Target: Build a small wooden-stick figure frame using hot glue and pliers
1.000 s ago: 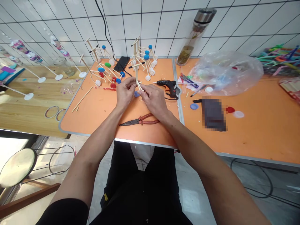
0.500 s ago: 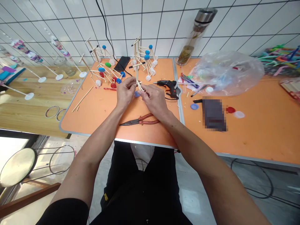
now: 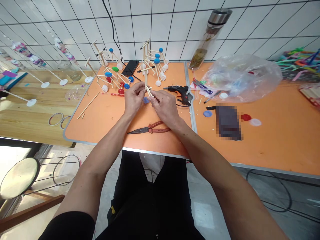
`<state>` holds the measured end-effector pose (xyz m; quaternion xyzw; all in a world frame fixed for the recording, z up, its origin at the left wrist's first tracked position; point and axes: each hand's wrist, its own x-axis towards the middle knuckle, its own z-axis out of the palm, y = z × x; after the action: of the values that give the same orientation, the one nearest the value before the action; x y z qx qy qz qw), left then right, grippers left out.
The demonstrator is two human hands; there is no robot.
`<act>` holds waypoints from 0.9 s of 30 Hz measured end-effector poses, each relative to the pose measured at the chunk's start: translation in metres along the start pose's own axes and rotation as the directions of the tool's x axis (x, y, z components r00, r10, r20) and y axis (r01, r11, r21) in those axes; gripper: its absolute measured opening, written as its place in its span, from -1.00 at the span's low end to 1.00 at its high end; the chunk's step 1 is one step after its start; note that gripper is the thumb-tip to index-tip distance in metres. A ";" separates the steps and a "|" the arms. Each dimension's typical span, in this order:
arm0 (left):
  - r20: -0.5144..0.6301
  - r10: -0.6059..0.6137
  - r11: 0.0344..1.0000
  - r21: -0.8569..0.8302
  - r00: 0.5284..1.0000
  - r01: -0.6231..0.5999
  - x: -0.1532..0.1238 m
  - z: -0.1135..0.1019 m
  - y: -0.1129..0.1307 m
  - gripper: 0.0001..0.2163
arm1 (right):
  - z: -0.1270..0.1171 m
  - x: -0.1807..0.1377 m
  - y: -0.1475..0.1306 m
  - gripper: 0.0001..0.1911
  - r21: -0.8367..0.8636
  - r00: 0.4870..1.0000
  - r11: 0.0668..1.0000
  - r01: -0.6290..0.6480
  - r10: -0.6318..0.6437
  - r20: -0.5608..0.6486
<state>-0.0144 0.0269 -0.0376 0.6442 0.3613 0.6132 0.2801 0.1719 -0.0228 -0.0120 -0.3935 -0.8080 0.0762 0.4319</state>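
Both hands meet over the orange table. My left hand pinches a thin wooden stick that stands upright between the fingers. My right hand is closed on short wooden sticks crossing the upright one at its base. A blue bottle cap shows just below the fingers. Red-handled pliers lie on the table under my right wrist.
Finished stick-and-cap models stand at the table's back beside a phone. A black glue gun, loose caps, a clear plastic bag and a bottle lie to the right. A stool stands lower left.
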 end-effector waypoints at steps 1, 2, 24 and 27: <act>0.001 0.002 1.000 0.000 1.000 -0.002 0.000 0.000 0.000 -0.80 | 0.000 0.000 0.000 -0.57 0.001 1.000 1.000 -0.002 0.002 0.001; 0.002 0.002 1.000 0.002 1.000 -0.002 0.000 0.000 0.000 -0.80 | 0.000 0.000 0.000 -0.57 0.001 1.000 1.000 -0.005 0.005 0.001; 0.000 -0.006 1.000 -0.013 1.000 0.006 0.000 0.001 0.002 -0.77 | -0.001 0.000 -0.002 -0.58 0.009 1.000 1.000 -0.008 0.008 -0.010; -0.011 -0.020 1.000 -0.009 1.000 0.020 -0.001 0.002 0.003 -0.79 | -0.002 0.000 -0.003 -0.55 0.005 1.000 1.000 -0.024 0.024 0.004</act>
<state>-0.0119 0.0245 -0.0354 0.6358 0.3665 0.6156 0.2872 0.1715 -0.0252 -0.0097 -0.4021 -0.8037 0.0841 0.4304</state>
